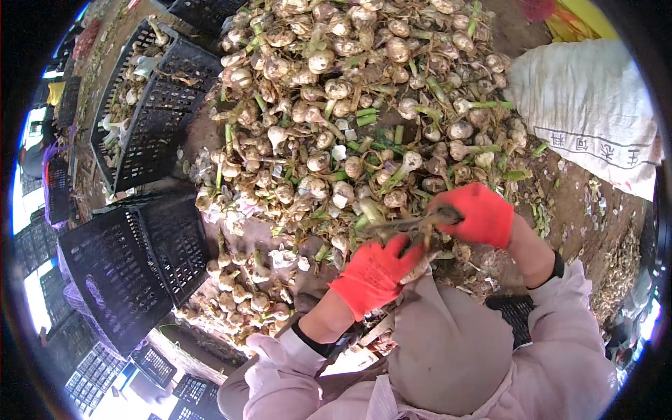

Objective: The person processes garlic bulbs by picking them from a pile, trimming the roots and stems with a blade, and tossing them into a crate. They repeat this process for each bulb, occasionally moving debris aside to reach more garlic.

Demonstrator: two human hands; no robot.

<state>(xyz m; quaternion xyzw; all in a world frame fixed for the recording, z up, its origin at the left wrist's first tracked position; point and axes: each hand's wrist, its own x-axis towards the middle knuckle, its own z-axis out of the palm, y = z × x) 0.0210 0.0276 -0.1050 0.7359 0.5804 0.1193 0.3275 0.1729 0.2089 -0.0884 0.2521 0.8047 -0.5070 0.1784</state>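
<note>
Both of my hands wear red gloves. My left hand [376, 276] is closed around a garlic bulb [416, 270], which shows at the hand's lower right edge. My right hand [479, 215] grips a dark, worn metal tool that looks like shears [409, 225]. Its long end points left, just above my left hand, where the stem lies; whether the blades touch the stem I cannot make out. Beyond both hands spreads a large heap of garlic [350, 91] with stems and dry leaves. A smaller pile of garlic bulbs [241, 297] lies left of my left hand.
Black plastic crates [115, 273] stand on the left, and another crate [164, 105] farther back holds some garlic. At the right lies a white woven sack [588, 105] with printed characters. Cut green stems [366, 117] and peelings litter the dirt floor.
</note>
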